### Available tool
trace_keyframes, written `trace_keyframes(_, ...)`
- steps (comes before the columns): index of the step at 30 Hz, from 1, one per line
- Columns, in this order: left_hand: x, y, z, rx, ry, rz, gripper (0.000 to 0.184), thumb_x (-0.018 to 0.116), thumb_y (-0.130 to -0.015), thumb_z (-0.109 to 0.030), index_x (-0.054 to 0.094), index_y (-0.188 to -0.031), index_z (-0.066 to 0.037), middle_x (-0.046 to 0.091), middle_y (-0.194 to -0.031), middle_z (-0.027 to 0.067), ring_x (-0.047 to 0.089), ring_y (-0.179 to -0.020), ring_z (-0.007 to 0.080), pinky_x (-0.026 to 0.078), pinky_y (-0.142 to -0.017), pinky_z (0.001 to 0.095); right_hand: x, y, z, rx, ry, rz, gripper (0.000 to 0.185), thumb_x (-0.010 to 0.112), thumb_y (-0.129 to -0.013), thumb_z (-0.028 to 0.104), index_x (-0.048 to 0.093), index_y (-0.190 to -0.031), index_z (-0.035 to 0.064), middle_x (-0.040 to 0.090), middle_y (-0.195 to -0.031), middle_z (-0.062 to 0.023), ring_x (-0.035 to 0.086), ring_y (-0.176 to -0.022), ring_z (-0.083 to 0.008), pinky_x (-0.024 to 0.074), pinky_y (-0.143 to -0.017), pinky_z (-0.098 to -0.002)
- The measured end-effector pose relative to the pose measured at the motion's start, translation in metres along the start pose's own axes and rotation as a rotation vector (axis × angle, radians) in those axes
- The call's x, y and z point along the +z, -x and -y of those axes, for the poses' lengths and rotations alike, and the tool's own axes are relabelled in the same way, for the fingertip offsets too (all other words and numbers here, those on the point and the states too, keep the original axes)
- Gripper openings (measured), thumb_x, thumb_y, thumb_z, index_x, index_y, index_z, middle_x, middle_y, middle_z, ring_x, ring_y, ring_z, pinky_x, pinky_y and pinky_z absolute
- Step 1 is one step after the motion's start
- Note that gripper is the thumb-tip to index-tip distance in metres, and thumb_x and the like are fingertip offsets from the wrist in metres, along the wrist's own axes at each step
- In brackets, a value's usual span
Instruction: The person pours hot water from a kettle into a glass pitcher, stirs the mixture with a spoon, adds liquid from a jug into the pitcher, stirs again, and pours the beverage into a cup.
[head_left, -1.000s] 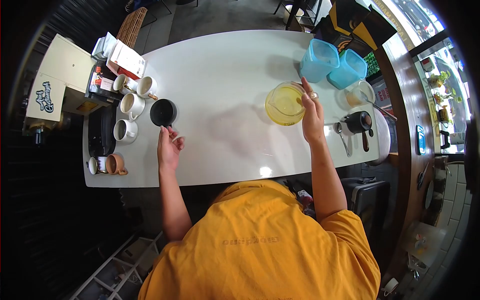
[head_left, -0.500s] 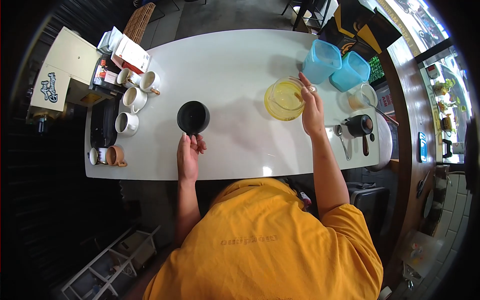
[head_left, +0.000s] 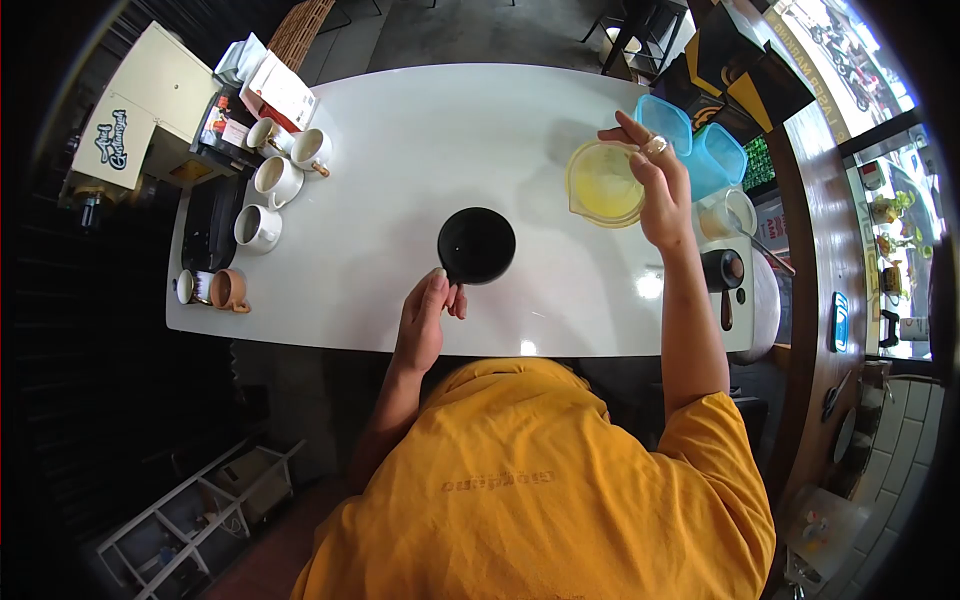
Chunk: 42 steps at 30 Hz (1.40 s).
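Observation:
My left hand [head_left: 428,318] is closed around the handle of a black cup [head_left: 477,246], which is held upright over the front middle of the white table. My right hand [head_left: 662,190] is at a clear glass jug [head_left: 604,186] with yellow liquid in it. Its fingers are at the jug's handle side, with one finger stretched out above the rim. The jug's spout faces the lower left. Whether the jug's base touches the table is unclear.
Several cups, including a white mug [head_left: 258,229], line the left side beside a cream machine [head_left: 125,110]. Blue containers [head_left: 717,160], a clear tub [head_left: 727,214] and a small black pot [head_left: 720,270] stand on the right. Black boxes [head_left: 735,65] are at the back right.
My left hand has carried the black cup to the right, closer to the jug. My right hand and the jug have shifted slightly right. The view has shifted a little.

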<state>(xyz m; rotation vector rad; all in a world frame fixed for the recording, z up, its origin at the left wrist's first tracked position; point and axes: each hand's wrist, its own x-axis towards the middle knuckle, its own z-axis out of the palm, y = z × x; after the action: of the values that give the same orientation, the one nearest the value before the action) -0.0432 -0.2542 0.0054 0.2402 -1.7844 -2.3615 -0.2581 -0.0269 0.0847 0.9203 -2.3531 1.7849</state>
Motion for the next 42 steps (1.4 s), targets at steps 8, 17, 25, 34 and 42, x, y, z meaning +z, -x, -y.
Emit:
trace_keyframes(8, 0.015, 0.0, -0.014, 0.024, -0.041, 0.111, 0.037, 0.034, -0.103, -0.031, 0.038, -0.074, -0.008, 0.037, -0.07, -0.0007, 0.042, -0.067, 0.011, 0.038, -0.065, 0.0257, 0.0, -0.02, 0.04, -0.253, 0.248, 0.1, 0.051, 0.046, -0.078, 0.024, 0.061, -0.12, -0.0013, 0.068, -0.108, -0.0099, 0.051, -0.102, -0.028, 0.0395, -0.096, -0.0392)
trace_keyframes(17, 0.014, 0.005, -0.018, -0.021, -0.031, 0.1, 0.039, 0.031, -0.103, -0.035, 0.043, -0.078, -0.007, 0.047, -0.076, 0.0032, 0.047, -0.069, 0.0131, 0.04, -0.067, 0.0272, 0.009, -0.035, 0.064, -0.554, 0.323, 0.196, 0.051, 0.05, -0.078, 0.03, 0.064, -0.113, -0.0034, 0.07, -0.104, -0.0114, 0.051, -0.097, -0.0294, 0.0383, -0.096, -0.0417)
trace_keyframes(25, 0.019, 0.003, -0.021, -0.042, 0.006, 0.078, 0.041, 0.032, -0.103, -0.036, 0.049, -0.086, -0.004, 0.045, -0.076, 0.0027, 0.047, -0.068, 0.0134, 0.041, -0.066, 0.0271, 0.018, -0.042, 0.076, -0.656, 0.386, 0.254, 0.043, 0.052, -0.077, 0.031, 0.069, -0.097, -0.0037, 0.07, -0.103, -0.0121, 0.052, -0.097, -0.0293, 0.0402, -0.095, -0.0421)
trace_keyframes(34, 0.022, 0.003, -0.022, -0.06, 0.007, 0.079, 0.041, 0.032, -0.103, -0.038, 0.038, -0.075, -0.009, 0.04, -0.072, 0.0009, 0.047, -0.067, 0.0135, 0.042, -0.064, 0.0274, 0.023, -0.043, 0.085, -0.705, 0.445, 0.263, 0.044, 0.055, -0.072, 0.028, 0.069, -0.099, -0.0036, 0.07, -0.102, -0.0102, 0.052, -0.097, -0.029, 0.0425, -0.094, -0.0406)
trace_keyframes(42, 0.021, 0.002, -0.017, -0.078, -0.01, 0.093, 0.042, 0.03, -0.104, -0.038, 0.038, -0.074, -0.009, 0.041, -0.071, 0.0014, 0.047, -0.066, 0.013, 0.041, -0.063, 0.0269, 0.027, -0.042, 0.085, -0.736, 0.47, 0.268, 0.037, 0.056, -0.07, 0.027, 0.069, -0.086, -0.0033, 0.071, -0.102, -0.0117, 0.053, -0.097, -0.0284, 0.0441, -0.091, -0.0404)
